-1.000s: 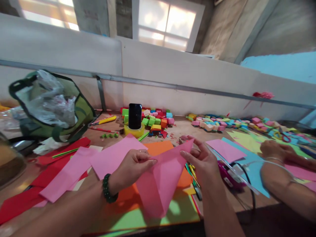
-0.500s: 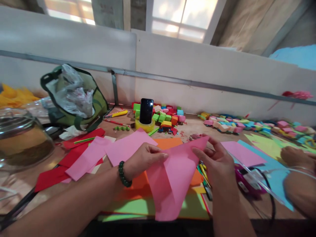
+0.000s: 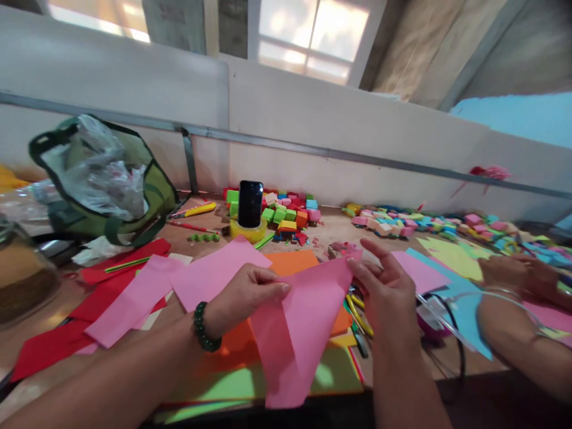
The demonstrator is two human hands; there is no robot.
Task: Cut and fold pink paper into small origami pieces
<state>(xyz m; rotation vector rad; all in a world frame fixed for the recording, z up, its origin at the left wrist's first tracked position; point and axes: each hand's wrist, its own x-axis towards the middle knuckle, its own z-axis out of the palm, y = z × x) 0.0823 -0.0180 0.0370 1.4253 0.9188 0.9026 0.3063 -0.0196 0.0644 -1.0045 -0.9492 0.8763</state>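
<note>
A pink sheet of paper (image 3: 308, 316), partly folded over on a slant, hangs between my hands above the table's front edge. My left hand (image 3: 243, 298), a dark green bead bracelet at its wrist, pinches the sheet's upper left edge between thumb and fingers. At the upper right corner, my right hand (image 3: 384, 283) grips the paper with the thumb and a finger, the other fingers lifted. Orange paper (image 3: 232, 345) and a stack of light green sheets (image 3: 210, 387) lie beneath. Scissors with yellow handles (image 3: 357, 313) rest by my right hand, partly hidden.
A phone (image 3: 250, 204) stands in a yellow tape roll (image 3: 248, 231) before folded paper pieces (image 3: 286, 214). At left are a green bag (image 3: 156, 185), a glass jar (image 3: 27, 280) and red paper strips (image 3: 58, 348). Another person's hands (image 3: 504, 274) work at right over blue paper (image 3: 469, 322).
The view has swung right, so things sit further left. My right index finger has lifted from the paper; both hands still hold the sheet. The other person's hands show more fully.
</note>
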